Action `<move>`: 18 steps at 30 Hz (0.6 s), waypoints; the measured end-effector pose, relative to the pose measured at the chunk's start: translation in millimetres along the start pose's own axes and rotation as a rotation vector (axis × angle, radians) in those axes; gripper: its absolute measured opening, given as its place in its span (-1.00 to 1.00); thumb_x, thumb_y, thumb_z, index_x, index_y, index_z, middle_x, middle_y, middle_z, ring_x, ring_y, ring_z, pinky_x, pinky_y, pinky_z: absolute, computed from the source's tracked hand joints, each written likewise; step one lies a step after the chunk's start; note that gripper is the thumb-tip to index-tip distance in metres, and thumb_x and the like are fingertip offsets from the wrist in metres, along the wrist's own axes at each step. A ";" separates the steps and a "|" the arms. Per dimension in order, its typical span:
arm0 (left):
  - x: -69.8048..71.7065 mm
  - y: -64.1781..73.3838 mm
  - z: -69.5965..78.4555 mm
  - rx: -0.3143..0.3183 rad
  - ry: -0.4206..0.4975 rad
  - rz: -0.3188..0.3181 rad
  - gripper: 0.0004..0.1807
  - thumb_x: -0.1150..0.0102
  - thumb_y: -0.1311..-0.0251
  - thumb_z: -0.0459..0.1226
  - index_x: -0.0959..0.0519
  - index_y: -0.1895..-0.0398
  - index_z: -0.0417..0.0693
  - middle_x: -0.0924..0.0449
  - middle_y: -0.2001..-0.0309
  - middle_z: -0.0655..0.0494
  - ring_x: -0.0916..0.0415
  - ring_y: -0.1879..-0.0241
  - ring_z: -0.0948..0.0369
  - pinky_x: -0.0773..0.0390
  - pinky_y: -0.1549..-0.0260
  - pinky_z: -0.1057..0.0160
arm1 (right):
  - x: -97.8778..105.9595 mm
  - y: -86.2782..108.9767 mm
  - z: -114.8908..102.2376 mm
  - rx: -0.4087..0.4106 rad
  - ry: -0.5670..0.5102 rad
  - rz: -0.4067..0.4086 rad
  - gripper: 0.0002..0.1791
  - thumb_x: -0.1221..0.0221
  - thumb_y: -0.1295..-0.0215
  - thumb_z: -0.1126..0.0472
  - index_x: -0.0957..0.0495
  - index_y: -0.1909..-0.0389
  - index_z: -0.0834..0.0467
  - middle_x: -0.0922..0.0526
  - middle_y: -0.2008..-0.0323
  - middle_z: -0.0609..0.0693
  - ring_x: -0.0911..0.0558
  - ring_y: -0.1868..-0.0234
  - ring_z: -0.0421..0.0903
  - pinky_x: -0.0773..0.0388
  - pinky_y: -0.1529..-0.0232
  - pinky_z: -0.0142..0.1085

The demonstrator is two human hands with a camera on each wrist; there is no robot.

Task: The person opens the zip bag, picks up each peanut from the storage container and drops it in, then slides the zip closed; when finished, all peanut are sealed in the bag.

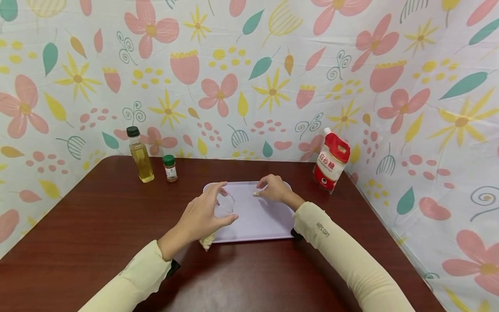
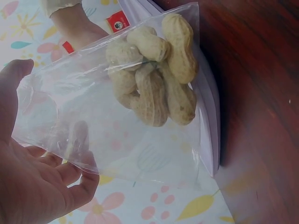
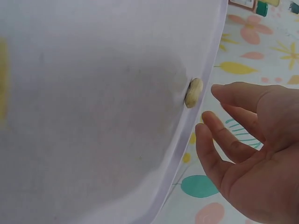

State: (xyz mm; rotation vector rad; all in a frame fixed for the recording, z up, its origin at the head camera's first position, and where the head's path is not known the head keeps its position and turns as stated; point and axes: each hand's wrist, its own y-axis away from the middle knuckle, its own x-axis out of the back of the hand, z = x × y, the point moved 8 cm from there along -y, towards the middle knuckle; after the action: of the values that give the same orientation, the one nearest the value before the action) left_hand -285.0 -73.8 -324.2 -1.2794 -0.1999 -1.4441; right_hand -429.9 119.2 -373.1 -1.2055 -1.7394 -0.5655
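Note:
My left hand [image 1: 196, 219] holds a clear plastic bag [image 2: 117, 144] by its mouth, thumb on one side and curled fingers on the other. Several unshelled peanuts [image 2: 152, 98] are gathered at the bag's far end, beside the tray's near left edge. Over the tray's far part, my right hand [image 1: 273, 190] hangs with thumb and fingers apart. One peanut [image 3: 194, 93] lies on the pale purple tray [image 1: 261, 216], close to its far rim. In the right wrist view a small gap separates the fingertips from this peanut, and the hand holds nothing.
An oil bottle [image 1: 141, 158] and a green-capped spice jar [image 1: 170, 169] stand at the back left of the dark wooden table [image 1: 85, 225]. At the back right is a red and white sugar bag [image 1: 331, 162]. Flowered cloth hangs behind and at the right.

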 end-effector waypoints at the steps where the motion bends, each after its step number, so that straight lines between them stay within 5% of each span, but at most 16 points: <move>1: -0.2 0.0 -0.1 0.000 0.000 0.000 -0.07 -0.43 -0.01 0.13 -0.27 -0.39 -0.03 -0.53 -0.01 0.21 -0.50 0.23 0.32 -0.48 0.45 0.33 | -1.0 -0.6 0.8 -0.008 0.006 -0.007 -0.77 -0.40 -0.16 0.25 -0.71 0.19 0.27 -0.74 0.19 0.09 -0.68 0.11 0.03 -0.59 0.08 -0.15; 18: -2.1 -0.3 -2.1 -0.014 -0.011 0.004 -0.07 -0.43 0.00 0.13 -0.27 -0.39 -0.04 -0.53 0.00 0.22 -0.49 0.25 0.33 -0.48 0.46 0.33 | -12.8 -11.0 6.4 -0.017 0.052 -0.078 -0.86 -0.34 -0.11 0.35 -0.72 0.28 0.23 -0.74 0.30 0.03 -0.67 0.18 -0.04 -0.59 0.16 -0.24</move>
State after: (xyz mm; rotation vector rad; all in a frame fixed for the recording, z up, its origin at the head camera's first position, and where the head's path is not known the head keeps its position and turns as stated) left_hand -286.9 -74.0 -326.5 -1.2985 -0.1953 -1.4376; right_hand -441.2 113.4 -385.9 -1.1290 -1.7463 -0.6531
